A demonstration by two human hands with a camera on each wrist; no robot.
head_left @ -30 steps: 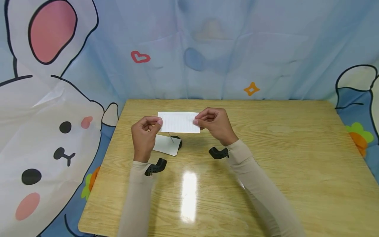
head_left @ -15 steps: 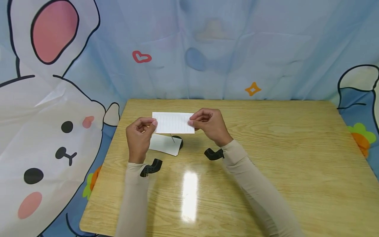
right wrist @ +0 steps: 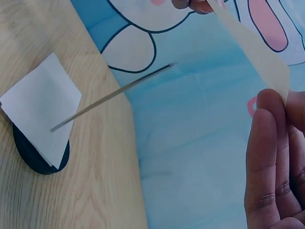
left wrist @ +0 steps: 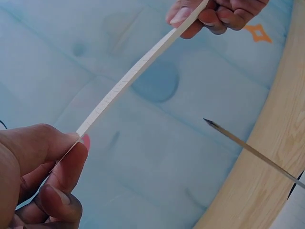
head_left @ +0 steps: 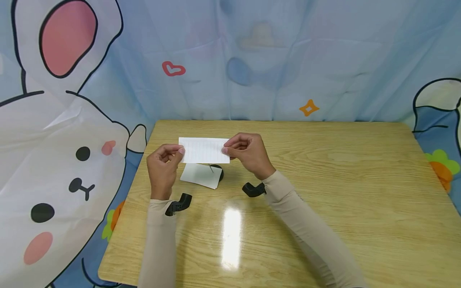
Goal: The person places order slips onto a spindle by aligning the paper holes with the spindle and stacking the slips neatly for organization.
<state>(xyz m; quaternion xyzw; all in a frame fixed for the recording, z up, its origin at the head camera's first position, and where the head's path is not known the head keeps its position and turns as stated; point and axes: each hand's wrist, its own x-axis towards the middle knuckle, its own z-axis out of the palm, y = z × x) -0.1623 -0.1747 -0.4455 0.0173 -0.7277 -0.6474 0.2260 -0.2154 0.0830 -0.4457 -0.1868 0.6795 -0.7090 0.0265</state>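
Note:
A white lined slip of paper (head_left: 204, 150) is held up by its two short ends, slightly bowed in the left wrist view. My left hand (head_left: 161, 170) pinches its left end between thumb and fingers. At the opposite end, my right hand (head_left: 251, 155) pinches it the same way. Below and beyond the slip stands a paper spike, its thin metal rod (right wrist: 114, 95) pointed at the top and rising from a round black base (right wrist: 32, 160). Several white slips (right wrist: 45, 102) are pierced by the rod and lie down on the base. The held slip is apart from the spike's tip (left wrist: 209, 122).
The wooden table (head_left: 342, 180) reaches back to a blue cartoon curtain (head_left: 259, 80). A large rabbit print (head_left: 54, 160) covers the cloth at the left. Black wrist cameras (head_left: 179, 205) sit on both sleeves, and light glares on the tabletop.
Both hands have shifted left together with the lined slip, staying at its ends. The spike and its pierced slips stay in place; the head view has turned very slightly.

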